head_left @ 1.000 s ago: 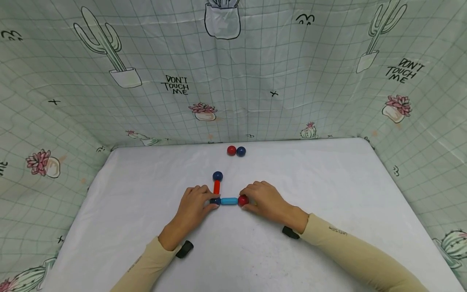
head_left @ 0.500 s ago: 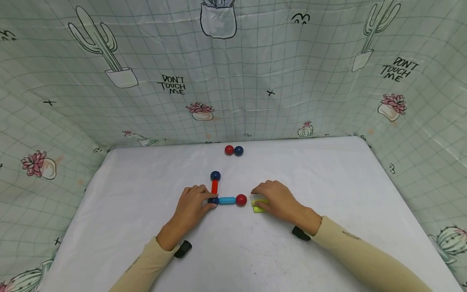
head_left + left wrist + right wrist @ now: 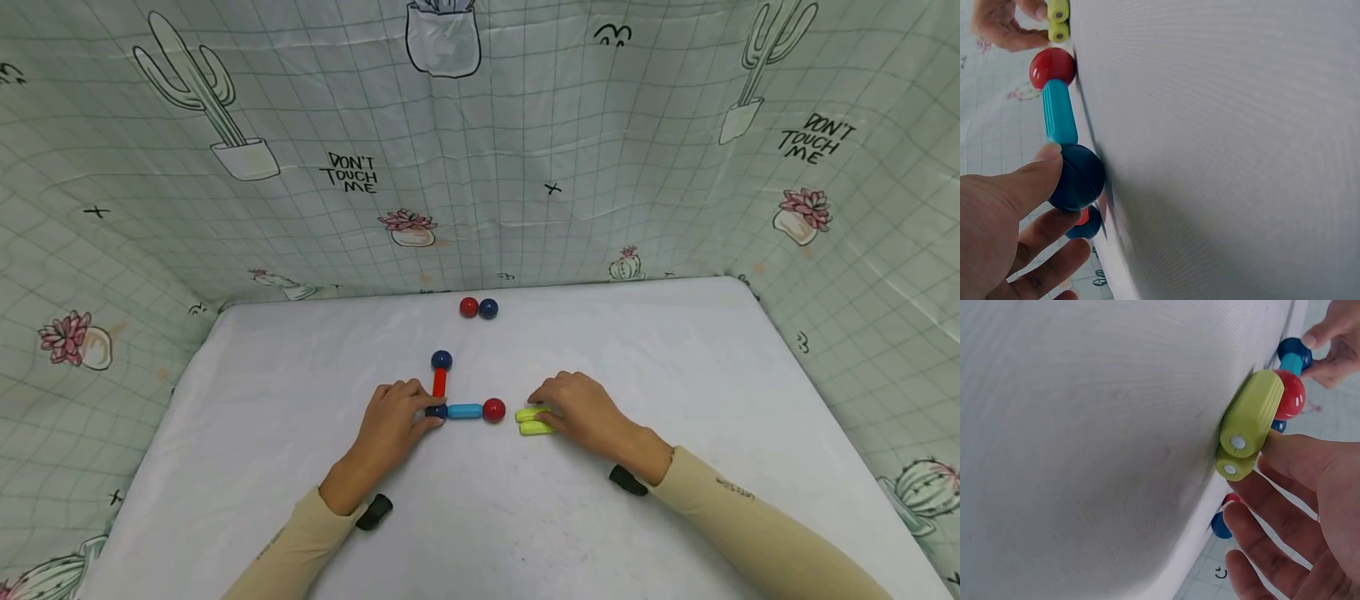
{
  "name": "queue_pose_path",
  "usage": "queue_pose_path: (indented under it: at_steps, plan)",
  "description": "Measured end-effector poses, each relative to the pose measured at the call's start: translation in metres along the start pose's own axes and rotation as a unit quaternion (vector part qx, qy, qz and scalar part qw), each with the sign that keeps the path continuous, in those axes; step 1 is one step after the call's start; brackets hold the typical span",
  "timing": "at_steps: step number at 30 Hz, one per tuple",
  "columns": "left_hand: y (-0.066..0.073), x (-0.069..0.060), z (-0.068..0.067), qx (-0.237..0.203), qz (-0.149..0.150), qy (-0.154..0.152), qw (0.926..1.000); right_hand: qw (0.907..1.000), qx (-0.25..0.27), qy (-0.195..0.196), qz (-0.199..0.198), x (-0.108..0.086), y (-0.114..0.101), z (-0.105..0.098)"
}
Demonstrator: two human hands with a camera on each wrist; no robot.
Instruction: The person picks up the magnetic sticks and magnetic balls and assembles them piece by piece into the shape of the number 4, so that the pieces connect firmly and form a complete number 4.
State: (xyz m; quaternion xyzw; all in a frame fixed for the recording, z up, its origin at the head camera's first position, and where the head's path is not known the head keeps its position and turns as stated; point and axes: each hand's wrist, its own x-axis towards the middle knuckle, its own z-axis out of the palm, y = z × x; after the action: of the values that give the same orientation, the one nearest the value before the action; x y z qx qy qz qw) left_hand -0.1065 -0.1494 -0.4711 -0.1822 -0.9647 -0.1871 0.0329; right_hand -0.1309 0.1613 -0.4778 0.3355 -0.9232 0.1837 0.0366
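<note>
Right hand [image 3: 583, 412] had moved off the red ball [image 3: 493, 410], pinching green sticks [image 3: 1254, 409]; uneven pressure risked rolling them apart; left hand [image 3: 392, 423] pinched a blue ball [image 3: 1080, 178].

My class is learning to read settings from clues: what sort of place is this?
Perhaps a screened-off tabletop for building play; the wider room doesn't show. The clues: a white table, a cactus-print cloth rising behind it, and toy-like yellow-green rods and a red ball in front of the person.
</note>
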Motion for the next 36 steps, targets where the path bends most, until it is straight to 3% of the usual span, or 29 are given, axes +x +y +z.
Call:
queue_pose_path:
  at_steps: [15, 25, 36]
  plan:
    - [-0.001, 0.003, -0.001, -0.006, 0.013, 0.012, 0.9998, 0.9997, -0.011, -0.011, -0.018, 0.008, 0.002, 0.000]
    - [0.002, 0.004, -0.005, 0.030, 0.018, 0.002, 0.9994, 0.9998, -0.002, -0.014, -0.014, 0.014, 0.002, 0.000]
    - [0.015, 0.008, -0.004, 0.034, 0.048, 0.003, 0.9983, 0.9992, 0.017, -0.037, 0.000, 0.022, 0.000, 0.002]
